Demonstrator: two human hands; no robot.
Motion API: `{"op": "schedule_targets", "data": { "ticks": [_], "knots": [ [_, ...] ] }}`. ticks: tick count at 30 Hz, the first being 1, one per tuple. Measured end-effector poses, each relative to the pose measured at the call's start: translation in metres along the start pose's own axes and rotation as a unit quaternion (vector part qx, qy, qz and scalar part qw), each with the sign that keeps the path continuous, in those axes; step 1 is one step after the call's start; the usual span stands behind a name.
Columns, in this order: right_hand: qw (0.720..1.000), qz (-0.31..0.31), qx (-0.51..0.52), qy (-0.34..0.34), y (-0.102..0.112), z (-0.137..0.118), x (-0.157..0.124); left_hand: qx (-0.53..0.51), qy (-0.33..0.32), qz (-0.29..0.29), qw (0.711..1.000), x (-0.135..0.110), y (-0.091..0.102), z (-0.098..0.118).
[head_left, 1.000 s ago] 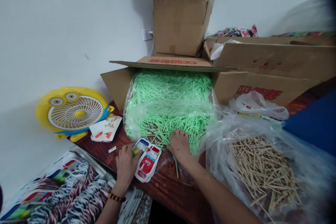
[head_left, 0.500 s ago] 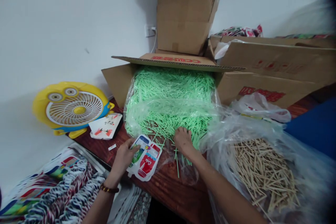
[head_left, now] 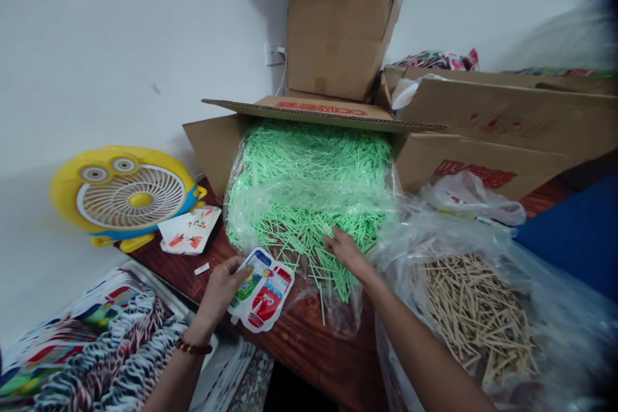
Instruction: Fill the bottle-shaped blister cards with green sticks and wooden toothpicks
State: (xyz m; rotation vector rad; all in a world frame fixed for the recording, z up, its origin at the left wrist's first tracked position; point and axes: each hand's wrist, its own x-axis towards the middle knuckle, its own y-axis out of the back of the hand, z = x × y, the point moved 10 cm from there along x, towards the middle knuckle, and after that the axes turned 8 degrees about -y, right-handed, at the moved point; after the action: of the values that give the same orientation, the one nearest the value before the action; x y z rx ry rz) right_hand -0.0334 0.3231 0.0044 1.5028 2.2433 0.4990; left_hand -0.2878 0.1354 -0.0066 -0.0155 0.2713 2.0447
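My left hand (head_left: pixel 226 286) grips the left edge of a flat printed pouch (head_left: pixel 270 296), thumb on top. The pouch shows a red cola bottle and a green bottle and lies just over the table's front part. My right hand (head_left: pixel 346 251) is at the front of a heap of thin green straws (head_left: pixel 304 225), fingers pinched together on some of them. The straws spill from a clear plastic bag (head_left: pixel 290 196) inside an open cardboard box (head_left: pixel 212 148). Several loose straws (head_left: pixel 333 280) lie on the table below my right hand.
A yellow fan (head_left: pixel 140 199) stands left, beside a white printed packet (head_left: pixel 188 232). Stacked printed pouches (head_left: pixel 101 341) fill the lower left. A clear bag of tan straws (head_left: pixel 477 309) lies right. Cardboard boxes (head_left: pixel 342 32) stand behind, and a blue surface (head_left: pixel 574 232) is far right.
My right hand has shifted slightly right and up over the straws, and more green straws now lie at the table's front. My left hand still holds the pouch. The view has shifted a little.
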Motion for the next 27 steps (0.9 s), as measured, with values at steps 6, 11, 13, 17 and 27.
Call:
{"op": "schedule_targets", "data": {
  "ticks": [6,11,13,17,27],
  "knots": [
    [0.984,-0.043,0.147,-0.086,-0.011,0.022,0.002,-0.024,-0.004,0.031,0.999,0.003,0.009,-0.008],
    [0.962,-0.038,0.245,-0.117,-0.009,0.027,-0.004,-0.07,0.031,0.008,0.997,0.001,0.004,-0.013],
    [0.953,-0.026,0.277,-0.123,-0.008,0.027,-0.007,-0.088,0.04,0.003,0.995,-0.001,0.001,-0.013],
    [0.934,-0.007,0.338,-0.119,-0.01,0.022,-0.013,-0.114,0.056,-0.008,0.992,-0.004,-0.004,-0.01],
    [0.907,-0.026,0.415,-0.068,-0.025,0.009,-0.036,-0.119,0.047,0.003,0.992,-0.007,-0.005,-0.009]
  ]
}}
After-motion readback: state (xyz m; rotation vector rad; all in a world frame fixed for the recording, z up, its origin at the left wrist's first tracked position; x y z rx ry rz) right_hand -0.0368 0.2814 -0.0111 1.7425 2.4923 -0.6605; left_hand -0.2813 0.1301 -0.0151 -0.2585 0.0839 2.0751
